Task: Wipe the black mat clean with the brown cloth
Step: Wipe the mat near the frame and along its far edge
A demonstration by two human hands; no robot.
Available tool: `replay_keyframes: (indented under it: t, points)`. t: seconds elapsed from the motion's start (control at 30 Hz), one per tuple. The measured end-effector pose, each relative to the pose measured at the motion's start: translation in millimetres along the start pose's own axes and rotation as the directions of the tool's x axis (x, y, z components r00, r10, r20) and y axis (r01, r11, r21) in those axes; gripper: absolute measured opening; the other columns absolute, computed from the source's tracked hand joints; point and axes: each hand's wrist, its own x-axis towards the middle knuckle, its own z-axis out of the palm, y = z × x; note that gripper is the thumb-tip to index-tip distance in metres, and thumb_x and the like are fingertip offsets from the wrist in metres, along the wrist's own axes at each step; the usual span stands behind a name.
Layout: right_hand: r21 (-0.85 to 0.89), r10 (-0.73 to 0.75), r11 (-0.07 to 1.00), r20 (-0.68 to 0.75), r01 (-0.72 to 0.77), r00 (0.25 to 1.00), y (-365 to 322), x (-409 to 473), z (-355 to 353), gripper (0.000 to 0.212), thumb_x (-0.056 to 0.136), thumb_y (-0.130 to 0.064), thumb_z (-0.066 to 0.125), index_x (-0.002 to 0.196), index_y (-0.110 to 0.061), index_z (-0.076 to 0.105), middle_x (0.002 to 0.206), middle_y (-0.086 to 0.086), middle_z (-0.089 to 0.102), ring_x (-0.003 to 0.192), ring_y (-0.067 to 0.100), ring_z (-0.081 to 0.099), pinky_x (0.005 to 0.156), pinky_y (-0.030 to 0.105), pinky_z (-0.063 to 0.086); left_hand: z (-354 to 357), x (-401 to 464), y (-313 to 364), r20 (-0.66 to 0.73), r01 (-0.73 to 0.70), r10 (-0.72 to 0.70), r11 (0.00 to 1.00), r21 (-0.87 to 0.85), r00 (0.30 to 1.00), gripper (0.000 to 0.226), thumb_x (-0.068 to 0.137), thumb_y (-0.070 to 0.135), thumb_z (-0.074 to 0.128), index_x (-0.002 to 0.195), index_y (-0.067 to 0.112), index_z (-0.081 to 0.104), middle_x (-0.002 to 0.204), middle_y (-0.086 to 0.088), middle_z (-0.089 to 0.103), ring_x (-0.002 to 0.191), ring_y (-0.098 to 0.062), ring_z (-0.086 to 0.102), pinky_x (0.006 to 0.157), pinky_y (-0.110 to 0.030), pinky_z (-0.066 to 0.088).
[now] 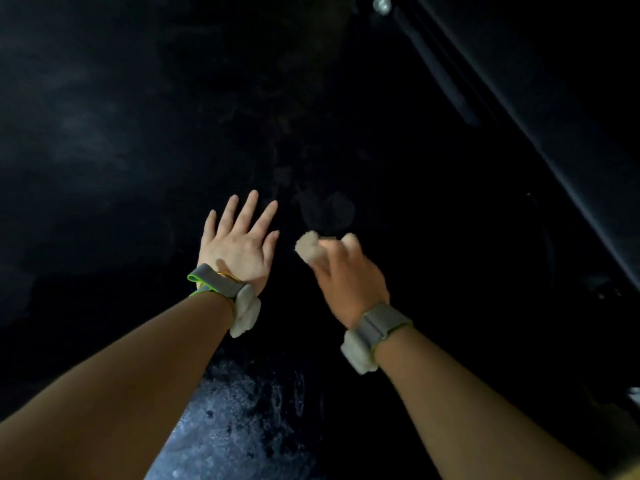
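Note:
The black mat (pixel 145 140) fills nearly the whole view, dark with faint grey smears. My left hand (pixel 239 242) lies flat on it, palm down, fingers straight and spread. To its right my right hand (pixel 341 271) is blurred and grips a small wad of light brown cloth (pixel 306 247), which sticks out past the fingers on the left side. A faint round smudge (pixel 327 211) shows on the mat just beyond the cloth.
A wet, speckled grey patch (pixel 235 424) glistens on the mat between my forearms. A dark raised edge or rail (pixel 540 133) runs diagonally down the right side. A small shiny metal part (pixel 382 2) sits at the top.

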Motion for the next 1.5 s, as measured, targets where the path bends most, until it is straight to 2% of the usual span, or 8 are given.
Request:
replay_keyframes:
  t: [0.13, 0.23, 0.43, 0.57, 0.7, 1.2, 1.4, 1.5]
  points:
    - [-0.098, 0.248, 0.959, -0.167, -0.266, 0.954, 75, 43, -19, 0.029, 0.099, -0.033, 0.040, 0.124, -0.024, 0.050, 0.118, 0.007, 0.046, 0.102, 0.030, 0.047, 0.075, 0.036, 0.044, 0, 0, -1, -0.002, 0.005, -0.005, 1.000, -0.006, 1.000, 0.059, 0.092, 0.055, 0.008, 0.148, 0.038, 0.019, 0.157, 0.005, 0.015, 0.145, -0.024, 0.010, 0.115, -0.048, 0.009]
    - [-0.003, 0.568, 0.802, -0.306, -0.598, 0.764, 96, 61, -30, 0.036, 0.102, -0.031, 0.038, 0.125, -0.005, 0.045, 0.124, 0.016, 0.043, 0.100, 0.038, 0.051, 0.065, 0.035, 0.036, 0, 0, 0, 0.018, 0.016, -0.016, 1.000, -0.006, 1.000, 0.054, 0.096, 0.052, 0.013, 0.148, 0.039, 0.014, 0.158, 0.006, 0.010, 0.146, -0.022, 0.005, 0.116, -0.046, 0.005]
    - [-0.081, -0.047, 0.996, -0.084, 0.040, 0.995, -22, 60, 6, 0.030, 0.097, -0.023, 0.040, 0.126, -0.024, 0.049, 0.103, 0.004, 0.050, 0.086, 0.029, 0.055, 0.064, 0.037, 0.051, -4, 4, 1, 0.087, 0.023, -0.022, 1.000, -0.009, 0.996, 0.060, 0.089, 0.056, 0.000, 0.148, 0.043, 0.000, 0.158, 0.009, -0.001, 0.146, -0.019, -0.004, 0.116, -0.044, -0.002]
    - [0.046, 0.241, 0.970, -0.054, -0.239, 0.969, 25, 85, -16, 0.031, 0.097, -0.043, 0.038, 0.121, -0.031, 0.052, 0.114, 0.002, 0.045, 0.091, 0.025, 0.052, 0.075, 0.030, 0.040, -5, 1, 1, 0.098, 0.026, -0.024, 0.999, -0.019, 0.995, 0.059, 0.090, 0.055, -0.001, 0.147, 0.042, -0.002, 0.158, 0.010, -0.004, 0.145, -0.018, -0.008, 0.116, -0.043, -0.004]
    - [0.080, 0.615, 0.781, -0.271, -0.619, 0.741, 78, 101, -40, 0.039, 0.101, -0.038, 0.039, 0.123, -0.006, 0.046, 0.126, 0.017, 0.038, 0.093, 0.036, 0.055, 0.064, 0.033, 0.034, -6, -1, 1, 0.099, 0.015, -0.013, 1.000, -0.020, 0.995, 0.056, 0.094, 0.054, 0.003, 0.148, 0.041, 0.000, 0.158, 0.008, -0.003, 0.145, -0.019, -0.008, 0.115, -0.043, -0.005]
    - [0.056, 0.440, 0.893, -0.323, -0.447, 0.838, 100, 99, -36, 0.038, 0.097, -0.036, 0.046, 0.115, -0.003, 0.057, 0.118, 0.015, 0.042, 0.101, 0.031, 0.046, 0.084, 0.040, 0.041, -5, -1, 7, 0.047, 0.025, -0.027, 0.999, 0.041, 0.999, 0.053, 0.095, 0.051, 0.018, 0.147, 0.038, 0.022, 0.156, 0.005, 0.020, 0.143, -0.023, 0.017, 0.113, -0.045, 0.010]
    - [0.155, 0.406, 0.914, -0.395, -0.376, 0.824, 106, 100, -27, 0.030, 0.093, -0.029, 0.056, 0.107, -0.002, 0.061, 0.110, 0.016, 0.046, 0.091, 0.031, 0.051, 0.075, 0.042, 0.050, -23, 63, 11, -0.178, 0.011, 0.004, 0.997, 0.081, 0.984, 0.042, 0.087, 0.046, 0.038, 0.107, 0.021, 0.066, 0.101, -0.009, 0.060, 0.088, -0.034, 0.055, 0.073, -0.042, 0.044]
    - [0.163, 0.428, 0.904, -0.357, -0.396, 0.830, 108, 101, -27, 0.035, 0.094, -0.034, 0.050, 0.114, -0.007, 0.059, 0.115, 0.011, 0.043, 0.093, 0.027, 0.052, 0.076, 0.040, 0.051, -23, 119, 5, -0.153, 0.210, -0.212, 0.977, -0.029, 0.965, 0.045, 0.094, 0.046, 0.036, 0.134, 0.030, 0.048, 0.140, -0.009, 0.046, 0.127, -0.036, 0.040, 0.100, -0.051, 0.031]
